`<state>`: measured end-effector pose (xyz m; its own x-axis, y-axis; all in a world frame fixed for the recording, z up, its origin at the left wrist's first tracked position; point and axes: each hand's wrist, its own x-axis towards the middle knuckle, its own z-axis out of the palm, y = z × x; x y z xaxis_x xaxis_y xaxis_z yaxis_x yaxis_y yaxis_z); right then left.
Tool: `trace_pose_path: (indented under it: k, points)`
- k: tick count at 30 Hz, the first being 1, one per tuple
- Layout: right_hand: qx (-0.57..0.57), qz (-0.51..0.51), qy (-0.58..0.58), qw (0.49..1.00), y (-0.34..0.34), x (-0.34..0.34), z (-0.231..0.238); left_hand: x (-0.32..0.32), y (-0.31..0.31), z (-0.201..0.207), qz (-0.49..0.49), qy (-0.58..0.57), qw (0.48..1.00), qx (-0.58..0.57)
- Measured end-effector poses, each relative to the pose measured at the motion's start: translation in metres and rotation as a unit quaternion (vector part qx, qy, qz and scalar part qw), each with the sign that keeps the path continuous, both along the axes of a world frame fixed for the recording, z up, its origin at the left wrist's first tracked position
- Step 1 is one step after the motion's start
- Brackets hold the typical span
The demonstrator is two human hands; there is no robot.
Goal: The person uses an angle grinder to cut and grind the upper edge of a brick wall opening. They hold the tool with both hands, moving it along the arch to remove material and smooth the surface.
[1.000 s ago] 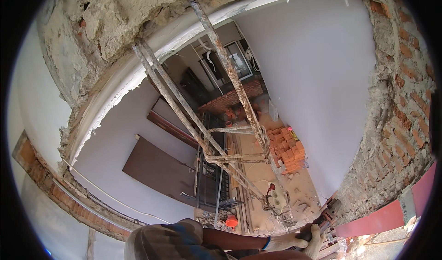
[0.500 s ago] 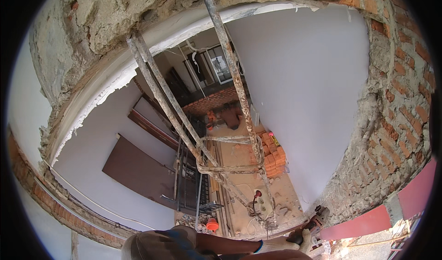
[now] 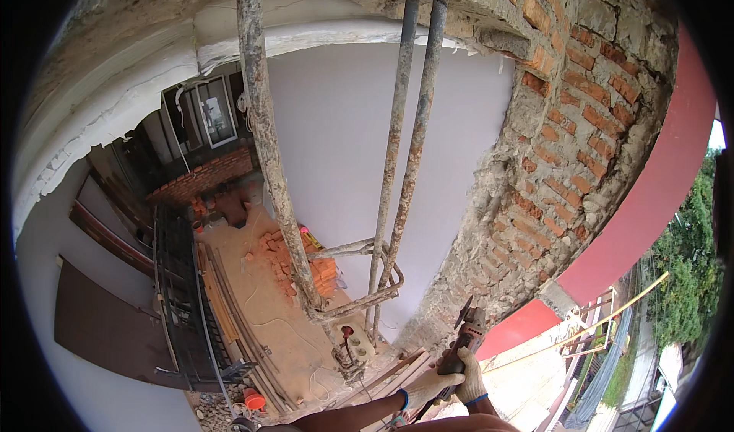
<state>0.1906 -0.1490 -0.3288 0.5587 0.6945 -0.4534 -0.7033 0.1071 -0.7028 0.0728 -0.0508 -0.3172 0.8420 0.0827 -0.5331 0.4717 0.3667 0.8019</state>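
Note:
An angle grinder with a dark body points up and away at the lower right, its disc end near the foot of the rough brick edge. My left hand, in a pale knitted glove with a blue cuff, is closed around the rear of its body. Close beside it, my right hand, gloved the same way, also grips the grinder. Some of the fingers are hidden behind the tool. The broken wall edge of exposed brick and mortar rises just beyond the grinder's head.
Rusty, mortar-crusted metal poles joined by crossbars stand ahead of me. Below lie a brick pile, long boards, a black metal grille and an orange bucket. A red panel and trees are at the right.
My view has swung right, so the poles and room sit farther left. Both gloved hands and the grinder now show higher and more fully. Earlier they were low and partly hidden.

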Motion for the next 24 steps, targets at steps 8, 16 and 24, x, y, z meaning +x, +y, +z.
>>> trace_pose_path:
  k: [8, 16, 24]
  points:
    - [0.008, 0.006, -0.014, 1.0, 0.003, 0.003, 0.016, 0.004, 0.001, -0.005, 0.016, -0.045, 0.999, -0.009]
    - [-0.004, 0.008, -0.023, 1.0, -0.003, -0.003, 0.011, -0.009, -0.003, -0.002, 0.035, -0.056, 0.998, -0.006]
    - [-0.009, 0.017, -0.03, 0.999, -0.004, -0.009, 0.017, -0.009, -0.003, -0.012, -0.008, -0.054, 0.998, -0.026]
